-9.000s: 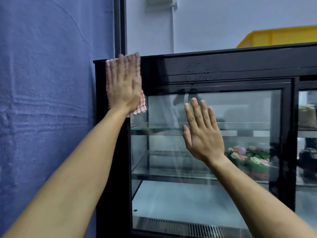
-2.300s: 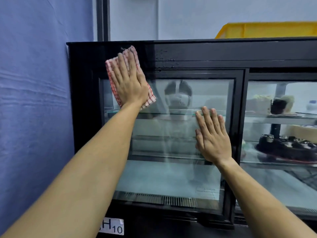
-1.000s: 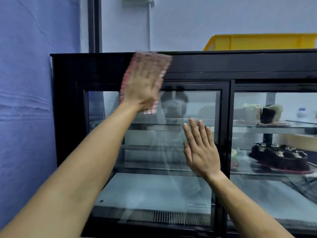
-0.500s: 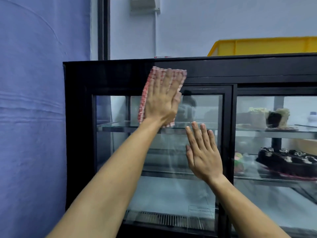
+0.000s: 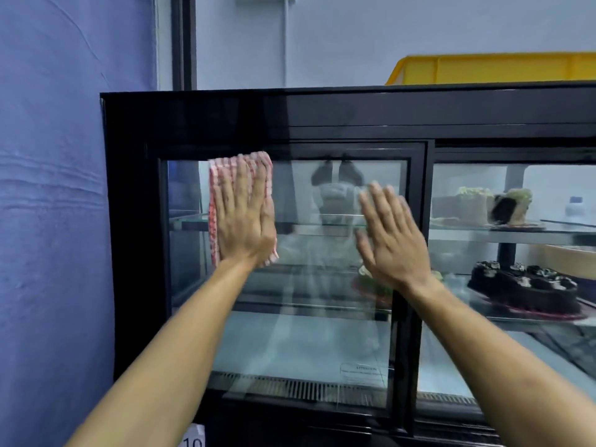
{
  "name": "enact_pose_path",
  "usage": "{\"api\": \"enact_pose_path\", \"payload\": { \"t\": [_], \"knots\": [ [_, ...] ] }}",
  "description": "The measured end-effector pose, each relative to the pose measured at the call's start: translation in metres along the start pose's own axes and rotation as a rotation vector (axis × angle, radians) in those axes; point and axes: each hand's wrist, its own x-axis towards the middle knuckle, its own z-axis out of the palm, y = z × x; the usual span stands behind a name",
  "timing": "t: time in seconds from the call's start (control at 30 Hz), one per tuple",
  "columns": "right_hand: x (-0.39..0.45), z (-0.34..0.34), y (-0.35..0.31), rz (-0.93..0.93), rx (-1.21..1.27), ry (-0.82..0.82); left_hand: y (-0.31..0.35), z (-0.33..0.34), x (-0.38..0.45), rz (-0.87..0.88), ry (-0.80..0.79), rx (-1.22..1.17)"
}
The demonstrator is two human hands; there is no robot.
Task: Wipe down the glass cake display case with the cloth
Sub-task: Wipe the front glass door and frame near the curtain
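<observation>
pressing cloth (image 5: pixel 240 166) under flat left grip (image 5: pixel 245 221); right grip (image 5: pixel 387 240) flat, seemingly on glass (image 5: pixel 306 333).

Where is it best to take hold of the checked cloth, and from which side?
Judging by its pose: the cloth lies flat on the glass door under the open left hand. Its top and left edges stick out free, so pinch the top-left corner, coming from the upper left.

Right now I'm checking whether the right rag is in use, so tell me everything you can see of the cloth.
The cloth is a red-and-white checked fabric, apparently folded into a pad. It lies flat against the upper left of the display case left glass door, its top edge at the door frame. The left hand presses it there with straight fingers, covering its middle; only the top, left edge and a lower right corner show.
</observation>
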Motion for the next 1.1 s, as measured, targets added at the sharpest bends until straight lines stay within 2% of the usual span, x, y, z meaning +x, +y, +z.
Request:
{"api": "enact_pose_path", "payload": {
  "t": [0.1, 0.23, 0.33, 0.4, 0.47, 0.57, 0.67, 0.73, 0.8, 0.9, 1.0, 1.1],
  "knots": [
    [0.022, -0.004, 0.019, -0.005, -0.045, 0.026, 0.028, 0.015, -0.103, 0.061, -0.124, -0.038],
    [0.02, 0.0, 0.02, -0.008, -0.056, 0.068, 0.057, 0.03, -0.287, 0.129, -0.314, 0.022],
    [0.019, 0.0, 0.02, 0.029, -0.041, 0.092, 0.062, 0.028, -0.351, 0.294, -0.459, 0.131],
    [0.017, 0.001, 0.019, 0.093, -0.032, 0.12, 0.057, 0.029, -0.319, 0.392, -0.447, 0.116],
    [0.016, 0.002, 0.017, 0.163, -0.031, 0.128, 0.059, 0.03, -0.247, 0.42, -0.35, 0.059],
    [0.015, 0.003, 0.015, 0.199, -0.001, 0.119, 0.069, 0.024, -0.114, 0.267, -0.149, -0.014],
    [0.014, 0.002, 0.016, 0.203, 0.044, 0.123, 0.073, 0.02, -0.003, 0.171, -0.075, 0.012],
    [0.014, 0.0, 0.016, 0.207, 0.083, 0.136, 0.075, 0.022, 0.036, 0.138, -0.044, 0.022],
    [0.014, -0.001, 0.017, 0.212, 0.097, 0.146, 0.084, 0.025, 0.036, 0.132, -0.035, 0.018],
    [0.012, -0.001, 0.016, 0.218, 0.085, 0.152, 0.095, 0.025, -0.034, 0.208, -0.067, -0.023],
    [0.013, 0.0, 0.015, 0.217, 0.087, 0.137, 0.09, 0.033, -0.178, 0.316, -0.252, -0.089],
    [0.013, 0.0, 0.017, 0.222, 0.077, 0.132, 0.07, 0.034, -0.314, 0.497, -0.423, -0.018]
  ]
}}
